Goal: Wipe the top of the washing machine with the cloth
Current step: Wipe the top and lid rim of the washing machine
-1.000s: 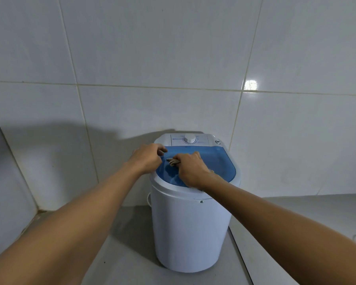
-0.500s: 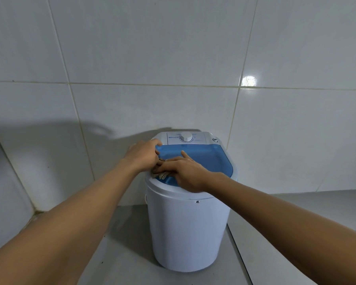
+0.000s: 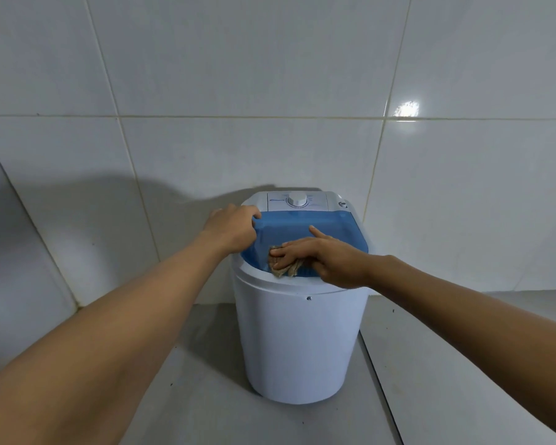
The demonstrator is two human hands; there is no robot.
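Right hand presses the cloth flat on the washer lid's front, fingers spread; left hand clamps the lid's left edge.

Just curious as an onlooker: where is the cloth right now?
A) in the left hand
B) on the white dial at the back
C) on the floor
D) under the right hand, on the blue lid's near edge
D: the cloth lies under the right hand on the blue lid.

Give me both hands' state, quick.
Left hand: closed, gripping the blue lid at its left edge.
Right hand: flat, open, pressing the cloth onto the lid.
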